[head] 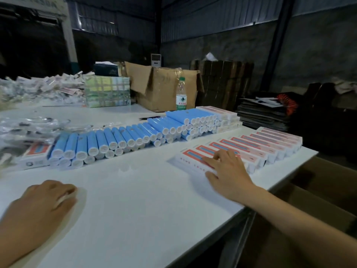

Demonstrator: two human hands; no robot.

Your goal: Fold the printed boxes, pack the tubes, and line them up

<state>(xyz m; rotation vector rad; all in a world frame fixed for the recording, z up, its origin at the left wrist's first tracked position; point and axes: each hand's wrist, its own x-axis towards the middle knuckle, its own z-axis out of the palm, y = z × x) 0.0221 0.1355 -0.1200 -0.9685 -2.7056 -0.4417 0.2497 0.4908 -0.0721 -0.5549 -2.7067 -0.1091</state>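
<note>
Across the head view stretches a smooth white worktop [135, 219] in a dim, warehouse-like room with dark corrugated walls.

On its right side lies a row of red-and-white printed boxes [257, 149], long and flat, set side by side and touching, running from the near edge back toward the right corner. The right hand [226, 171] rests flat on the nearest box of that row, fingers spread and fairly straight, thumb against the box's near edge. Behind the row, a second stack of the same printed boxes [224, 117] stands at the far end of the tubes.

Through the middle runs a long bank of light-blue tubes with white caps [123, 140], lying caps toward the camera, piled in layers and higher toward the right. One more printed box [35, 153] lies touching the bank's left end.

The left hand [46, 202] rests on bare worktop at lower left, well apart from the tubes, knuckles up and fingers loosely curled, holding nothing.

Clear plastic bags [29, 126] lie at far left. Further back sit a heap of small white packets [38, 88], a green-and-white checked package [107, 93], an open brown cardboard carton [160, 86] and a clear plastic water bottle with a green label [181, 94]. Dark flat stacks [264, 111] lie beyond the right edge.
</note>
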